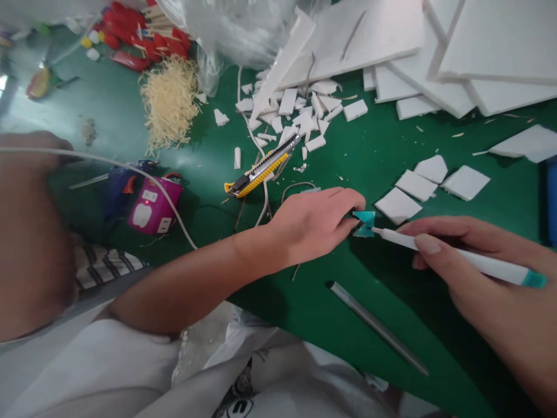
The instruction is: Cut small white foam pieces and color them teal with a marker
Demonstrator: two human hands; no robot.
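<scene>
My left hand (319, 223) pinches a small teal-coloured piece (365, 219) between thumb and fingers; a notch shows on its right side. Gripped in my right hand (461, 249) is a white marker (487, 264) with a teal end, its tip touching or very close to the piece's edge. Just beyond the right hand lie several cut white foam pieces (418, 184). A grey rod-like tool (378, 328) rests on the green table below the hands. Behind my left wrist lies a yellow box cutter (263, 166).
White foam scraps (304, 116) are heaped beyond the cutter, with stacked foam sheets (500, 40) at the far right. On the left are a pile of thin sticks (169, 101), red pieces (124, 29), and a magenta power block (154, 203) with a white cable. Another person's arm (35, 232) is at the left edge.
</scene>
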